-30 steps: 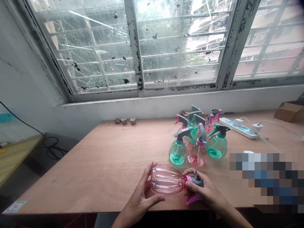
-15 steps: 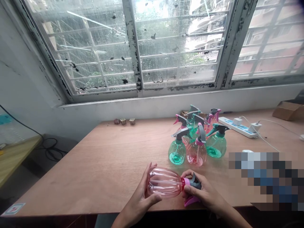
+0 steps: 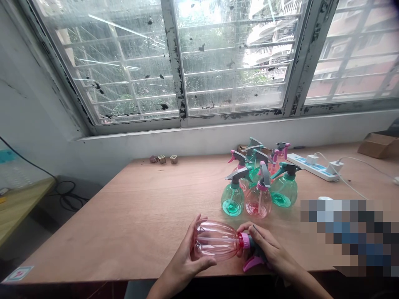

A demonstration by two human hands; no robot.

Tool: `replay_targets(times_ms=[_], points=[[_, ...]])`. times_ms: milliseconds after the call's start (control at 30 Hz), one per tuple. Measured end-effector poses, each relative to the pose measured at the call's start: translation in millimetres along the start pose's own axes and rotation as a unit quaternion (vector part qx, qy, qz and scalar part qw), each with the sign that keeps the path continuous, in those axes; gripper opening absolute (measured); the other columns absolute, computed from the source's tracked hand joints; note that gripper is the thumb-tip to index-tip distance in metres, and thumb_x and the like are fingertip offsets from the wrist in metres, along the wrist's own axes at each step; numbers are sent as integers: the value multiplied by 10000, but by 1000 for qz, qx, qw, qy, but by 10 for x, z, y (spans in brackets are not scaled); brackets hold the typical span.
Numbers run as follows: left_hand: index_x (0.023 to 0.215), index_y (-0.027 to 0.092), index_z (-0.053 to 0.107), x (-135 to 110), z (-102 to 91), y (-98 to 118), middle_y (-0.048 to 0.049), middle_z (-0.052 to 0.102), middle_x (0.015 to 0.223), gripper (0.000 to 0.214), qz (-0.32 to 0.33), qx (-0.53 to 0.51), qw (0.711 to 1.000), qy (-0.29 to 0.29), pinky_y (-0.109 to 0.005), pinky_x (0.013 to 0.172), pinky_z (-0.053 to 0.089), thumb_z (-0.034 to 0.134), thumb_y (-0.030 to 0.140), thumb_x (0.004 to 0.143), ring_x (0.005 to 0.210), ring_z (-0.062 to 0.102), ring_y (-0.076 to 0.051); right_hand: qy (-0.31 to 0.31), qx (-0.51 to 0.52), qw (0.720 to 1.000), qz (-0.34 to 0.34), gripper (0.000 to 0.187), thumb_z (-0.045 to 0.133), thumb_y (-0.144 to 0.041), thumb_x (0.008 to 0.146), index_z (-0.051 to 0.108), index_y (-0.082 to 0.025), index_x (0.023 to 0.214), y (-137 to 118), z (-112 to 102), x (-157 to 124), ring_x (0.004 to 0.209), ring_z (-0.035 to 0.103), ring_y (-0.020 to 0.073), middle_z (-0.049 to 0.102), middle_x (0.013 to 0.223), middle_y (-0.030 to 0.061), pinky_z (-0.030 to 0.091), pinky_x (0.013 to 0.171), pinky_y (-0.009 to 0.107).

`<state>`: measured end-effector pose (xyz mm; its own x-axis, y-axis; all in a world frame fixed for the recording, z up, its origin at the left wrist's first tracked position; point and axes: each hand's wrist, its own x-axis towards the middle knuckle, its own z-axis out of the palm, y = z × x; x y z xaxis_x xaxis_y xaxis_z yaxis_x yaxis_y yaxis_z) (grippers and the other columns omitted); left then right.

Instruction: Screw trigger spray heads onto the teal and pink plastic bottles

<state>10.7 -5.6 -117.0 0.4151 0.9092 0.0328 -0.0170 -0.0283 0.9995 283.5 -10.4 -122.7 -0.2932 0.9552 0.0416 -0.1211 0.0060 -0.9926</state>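
A clear pink spray bottle (image 3: 216,241) lies on its side just above the near edge of the wooden table (image 3: 140,207), base to the left. My left hand (image 3: 187,257) wraps round its belly from below, thumb in front. My right hand (image 3: 266,249) is closed over the grey and pink trigger head (image 3: 252,262) at the bottle's neck, next to the pink collar. Most of the head is hidden under the fingers.
A cluster of several green and pink spray bottles (image 3: 258,182) stands upright behind, right of centre. A white power strip (image 3: 313,167) with plugs and cables lies at the back right, a cardboard box (image 3: 375,146) beyond it. Small cubes (image 3: 162,158) sit at the table's far edge.
The bottle has shifted slightly left and tilted. My right hand has turned over the trigger head, covering more of the grey part.
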Motion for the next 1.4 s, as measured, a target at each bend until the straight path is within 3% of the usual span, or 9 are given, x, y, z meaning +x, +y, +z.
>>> replay_targets(times_ms=[267, 433, 567, 700, 833, 1000, 1100, 1267, 1400], points=[[1564, 325, 289, 4, -5, -14, -132, 293, 1668, 1042, 5, -11, 1000, -2, -436, 1208, 357, 918, 361, 735, 1480, 397, -342, 31, -30, 999, 28, 612, 502, -771, 920, 692, -201, 1038, -15, -3, -1, 702, 732, 238, 785, 931, 74, 600, 679, 360], [1545, 308, 311, 19, -9, -18, -150, 295, 1661, 1035, 5, -9, 1000, 0, -461, 1196, 373, 929, 340, 715, 1464, 417, -357, 34, -37, 999, 17, 584, 492, -740, 949, 707, -206, 1047, -10, -6, -6, 748, 729, 254, 763, 796, 50, 589, 748, 382], [1524, 315, 345, 10, 25, 31, -131, 298, 1664, 1020, 9, 7, 1000, 13, -453, 1235, 318, 940, 292, 696, 1511, 347, -349, 64, -59, 996, 0, 542, 528, -713, 947, 731, -214, 1005, 27, -21, 7, 808, 724, 264, 769, 958, 80, 597, 717, 367], [1513, 319, 363, -12, 67, 90, -121, 366, 1613, 962, 15, 26, 1000, 9, -440, 1200, 387, 920, 283, 730, 1434, 461, -333, 49, -40, 998, 7, 550, 508, -696, 967, 735, -199, 1034, 64, -44, 27, 710, 716, 247, 779, 914, 85, 595, 647, 361], [1507, 351, 375, -17, 56, 20, -105, 371, 1590, 948, 64, 74, 995, 19, -447, 1181, 430, 921, 293, 734, 1443, 448, -348, 69, -45, 997, 4, 534, 531, -669, 975, 754, -194, 1070, 94, -79, 36, 844, 742, 273, 790, 965, 91, 594, 715, 371], [1552, 383, 321, -32, 33, -170, -127, 419, 1543, 975, 181, 233, 954, 45, -566, 1187, 413, 897, 336, 767, 1448, 418, -409, 21, 45, 998, 38, 593, 502, -657, 997, 648, -140, 1249, 146, -88, 50, 577, 747, 240, 769, 642, 49, 574, 578, 346], [1582, 404, 251, -38, 47, -225, -134, 411, 1563, 990, 245, 293, 922, 60, -592, 1192, 397, 863, 345, 806, 1463, 400, -417, 24, 89, 995, 47, 585, 527, -637, 996, 616, -122, 1259, 156, -70, 62, 495, 728, 218, 759, 572, 46, 562, 525, 308], [1588, 382, 237, 4, 63, -205, -150, 442, 1533, 1021, 244, 327, 911, 69, -576, 1132, 465, 874, 359, 790, 1421, 448, -420, 59, 104, 992, 40, 557, 613, -676, 926, 654, -146, 1089, 121, -42, 80, 480, 728, 219, 766, 582, 56, 527, 466, 275], [1578, 404, 283, -8, 51, -125, -148, 444, 1532, 962, 253, 350, 900, 47, -529, 1079, 511, 857, 333, 810, 1404, 475, -398, 72, 89, 993, 41, 573, 649, -680, 900, 664, -149, 1115, 113, -46, 76, 506, 743, 251, 769, 594, 57, 545, 487, 312]])
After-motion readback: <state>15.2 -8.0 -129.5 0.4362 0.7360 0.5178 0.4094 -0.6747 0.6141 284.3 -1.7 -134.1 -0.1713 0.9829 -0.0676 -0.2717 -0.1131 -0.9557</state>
